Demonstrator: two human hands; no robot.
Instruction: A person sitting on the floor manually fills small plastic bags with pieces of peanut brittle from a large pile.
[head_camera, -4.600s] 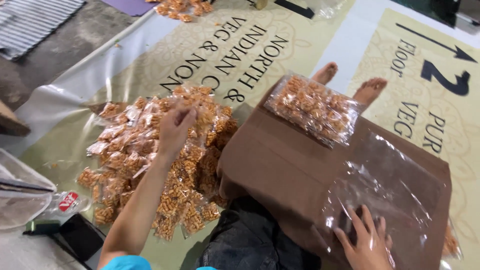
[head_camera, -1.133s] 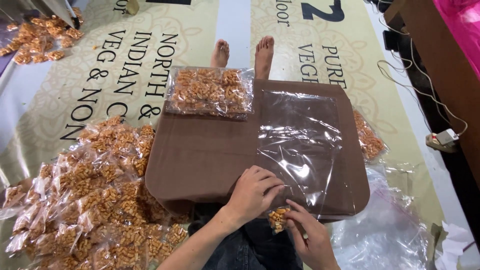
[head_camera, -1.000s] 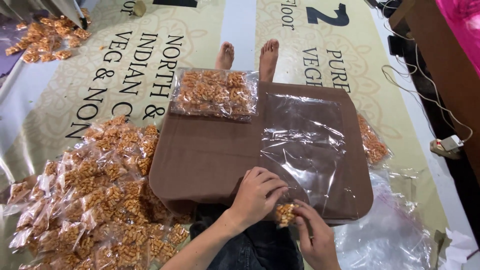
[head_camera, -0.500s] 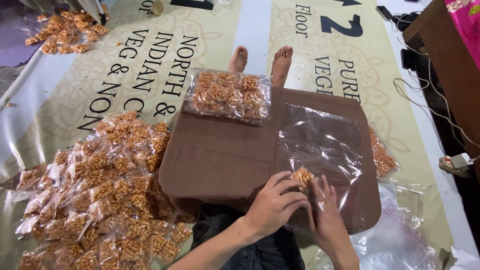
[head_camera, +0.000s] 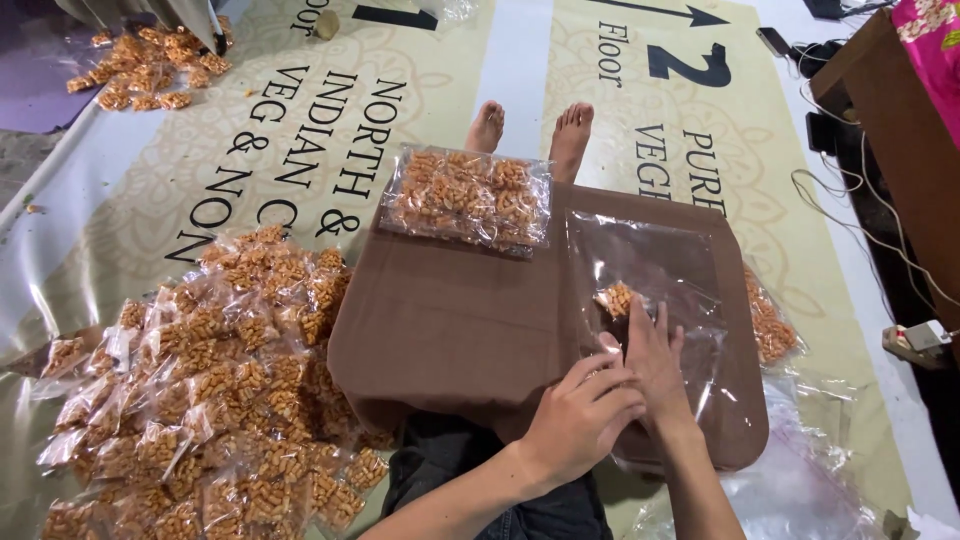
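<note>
A brown board (head_camera: 450, 320) lies across my lap. On its right half is a large clear plastic bag (head_camera: 655, 250). My right hand (head_camera: 655, 355) is flat inside the bag's mouth, fingers stretched, fingertips against a small packet of orange snacks (head_camera: 615, 298) inside the bag. My left hand (head_camera: 585, 410) pinches the bag's near edge beside my right wrist. A filled clear bag of snack packets (head_camera: 465, 195) rests at the board's far edge.
A big pile of small snack packets (head_camera: 210, 370) lies on the printed banner (head_camera: 300, 120) to my left. Another filled bag (head_camera: 768, 322) lies right of the board. Bare feet (head_camera: 572, 125) show beyond it. Empty clear bags (head_camera: 800, 490), cables (head_camera: 850, 210) and wooden furniture (head_camera: 900, 130) are on the right.
My right hand has pushed the small packet from the board's near edge into the clear bag and flattened out. My left hand has stayed at the bag's opening.
</note>
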